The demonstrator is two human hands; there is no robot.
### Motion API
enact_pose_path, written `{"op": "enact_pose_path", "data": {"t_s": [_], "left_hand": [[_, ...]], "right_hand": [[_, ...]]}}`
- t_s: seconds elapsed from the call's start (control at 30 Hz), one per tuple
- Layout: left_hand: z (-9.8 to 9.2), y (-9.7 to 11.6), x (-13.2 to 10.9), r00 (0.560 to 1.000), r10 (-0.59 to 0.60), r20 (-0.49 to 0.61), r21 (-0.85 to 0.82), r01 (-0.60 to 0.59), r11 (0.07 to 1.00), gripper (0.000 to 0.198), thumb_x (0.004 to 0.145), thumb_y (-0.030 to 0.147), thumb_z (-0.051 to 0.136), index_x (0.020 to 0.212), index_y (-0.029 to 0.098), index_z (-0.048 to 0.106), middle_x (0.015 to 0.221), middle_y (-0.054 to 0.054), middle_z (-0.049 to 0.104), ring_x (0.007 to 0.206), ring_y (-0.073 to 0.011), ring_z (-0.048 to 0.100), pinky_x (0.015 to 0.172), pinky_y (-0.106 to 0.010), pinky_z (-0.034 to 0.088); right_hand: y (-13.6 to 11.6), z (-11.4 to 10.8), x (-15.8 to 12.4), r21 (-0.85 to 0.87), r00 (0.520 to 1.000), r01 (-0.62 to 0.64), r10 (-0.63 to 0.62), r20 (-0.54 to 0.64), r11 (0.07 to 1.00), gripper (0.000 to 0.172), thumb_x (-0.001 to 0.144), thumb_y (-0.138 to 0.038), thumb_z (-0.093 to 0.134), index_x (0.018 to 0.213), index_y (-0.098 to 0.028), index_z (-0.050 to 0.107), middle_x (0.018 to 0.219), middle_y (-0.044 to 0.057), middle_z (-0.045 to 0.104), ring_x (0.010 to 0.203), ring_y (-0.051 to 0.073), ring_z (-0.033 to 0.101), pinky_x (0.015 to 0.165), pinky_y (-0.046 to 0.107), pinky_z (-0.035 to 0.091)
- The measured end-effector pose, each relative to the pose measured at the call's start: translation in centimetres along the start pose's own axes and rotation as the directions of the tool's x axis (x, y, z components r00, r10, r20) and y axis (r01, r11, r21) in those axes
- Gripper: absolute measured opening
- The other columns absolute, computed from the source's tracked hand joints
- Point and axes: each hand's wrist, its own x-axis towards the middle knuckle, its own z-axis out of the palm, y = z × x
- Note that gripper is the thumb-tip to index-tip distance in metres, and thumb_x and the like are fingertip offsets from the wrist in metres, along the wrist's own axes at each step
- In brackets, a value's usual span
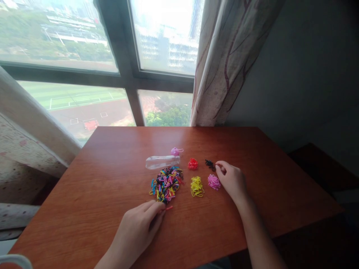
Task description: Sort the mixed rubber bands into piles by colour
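Clock set from the seat, 12 toward the window. From where I stand, the step looks like colour sorting: small loops being split out of a mixed heap into single-colour piles. My read: the next move calls for a fine thumb-and-finger pick of one loop, placed without nudging neighbouring piles.

Nearest: left hand (140, 221), palm down, fingers curled in. Thin red rubbery loop (169, 207) pokes out at its fingertips, 2 o'clock from the hand; can't tell if it's pinched or just touched. Rounded multicoloured heap of rubbery loops (166, 184) sits at 1 o'clock from that hand, near edge right at the fingers.

Loose yellow pile of loops (197, 186): 3 o'clock from the heap. Compact pink pile of loops (214, 182): further along, 9 o'clock from the right hand (231, 180), close beside it. Right thumb and forefinger draw toward each other at the small black pile of loops (209, 164), 10 o'clock from the hand. Grip contents too small to tell.

Small red pile of loops (193, 164): 12 o'clock from yellow. Clear plastic bottle (161, 162) on its side, 12 from heap, neck toward 3. Pink plastic piece with a thin loop (175, 151) just beyond the neck.
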Motion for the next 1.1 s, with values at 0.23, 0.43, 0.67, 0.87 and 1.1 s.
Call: {"op": "enact_pose_path", "data": {"t_s": [0.23,0.43,0.67,0.87,1.1], "left_hand": [[-0.2,0.1,-0.1,0.999,-0.027,-0.04,-0.142,0.021,0.99,0.016,0.093,0.018,0.048,0.095,0.025,0.063,0.079,0.003,0.07,0.062,-0.0109,0.065,0.058,-0.019,0.047],[-1.3,1.1,3.2,0.997,-0.04,-0.062,-0.121,0.032,0.992,0.015,0.095,0.026,0.05,0.093,0.025,0.064,0.076,0.003,0.069,0.058,-0.0103,0.061,0.057,-0.02,0.044],[-2.7,3.1,11.9,0.994,-0.037,0.104,0.192,0.016,0.981,0.019,0.095,0.025,0.046,0.092,0.023,0.065,0.085,0.0,0.073,0.07,-0.0172,0.068,0.058,-0.026,0.042],[-1.3,3.5,16.7,0.975,-0.001,0.22,0.276,-0.061,0.959,0.018,0.09,0.018,0.05,0.085,0.017,0.067,0.081,-0.009,0.073,0.069,-0.0233,0.068,0.058,-0.03,0.044],[0.0,2.7,19.2,0.952,0.06,0.302,0.287,-0.15,0.946,0.015,0.086,0.014,0.056,0.082,0.019,0.069,0.081,-0.009,0.072,0.076,-0.0229,0.069,0.068,-0.031,0.047]], "right_hand": [[-2.8,-0.5,-4.3,0.273,0.996,-0.021,0.044,-0.077,0.962,0.024,0.093,-0.035,0.051,0.093,-0.022,0.071,0.077,0.003,0.072,0.065,0.017,0.066,0.063,0.025,0.045],[-7.2,0.4,-9.4,0.459,0.999,0.043,-0.046,-0.004,0.888,0.021,0.094,-0.025,0.048,0.093,-0.022,0.069,0.079,0.002,0.071,0.064,0.015,0.066,0.06,0.022,0.047],[-9.5,2.0,-11.4,0.461,0.973,0.154,-0.215,0.082,0.874,0.02,0.092,-0.017,0.048,0.092,-0.022,0.068,0.08,0.002,0.071,0.072,0.016,0.067,0.069,0.023,0.047],[-9.5,1.6,-11.2,0.473,0.968,0.149,-0.225,0.108,0.868,0.021,0.09,-0.016,0.048,0.092,-0.023,0.068,0.079,0.001,0.07,0.072,0.015,0.066,0.069,0.023,0.045],[-9.7,1.3,-11.2,0.491,0.966,0.121,-0.215,0.14,0.863,0.021,0.09,-0.014,0.048,0.091,-0.023,0.067,0.079,0.001,0.069,0.073,0.016,0.065,0.069,0.024,0.043]]}}
